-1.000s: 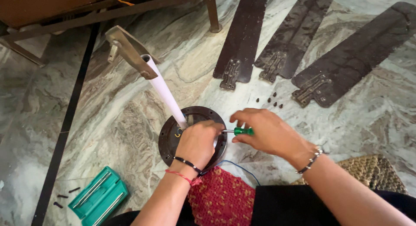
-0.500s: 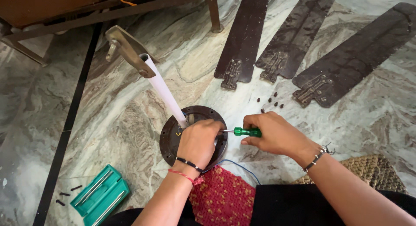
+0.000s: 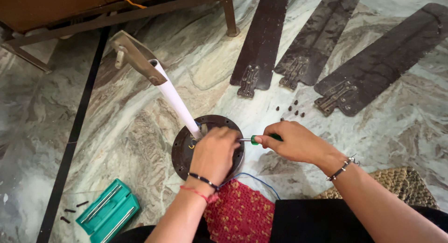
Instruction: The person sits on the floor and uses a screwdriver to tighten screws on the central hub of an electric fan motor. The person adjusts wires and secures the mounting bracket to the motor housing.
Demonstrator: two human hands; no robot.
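Right hand [image 3: 294, 141] shifted left, gripping screwdriver [image 3: 255, 140]; left hand [image 3: 214, 152] clasps motor housing [image 3: 182, 149].

A round dark fan motor housing [image 3: 182, 152] lies flat on the marble floor, a white rod [image 3: 175, 99] rising from it. A green-handled screwdriver [image 3: 255, 140] lies level at its right rim.

— Location type?
— A room in a home, with repair work laid out on the floor.
— Evidence?
— Veined marble floor [image 3: 140, 131], wooden furniture leg [image 3: 228, 14], woven mat [image 3: 401, 187]; three detached fan blades [image 3: 322, 42], loose screws [image 3: 291, 111], green tool case [image 3: 108, 212].
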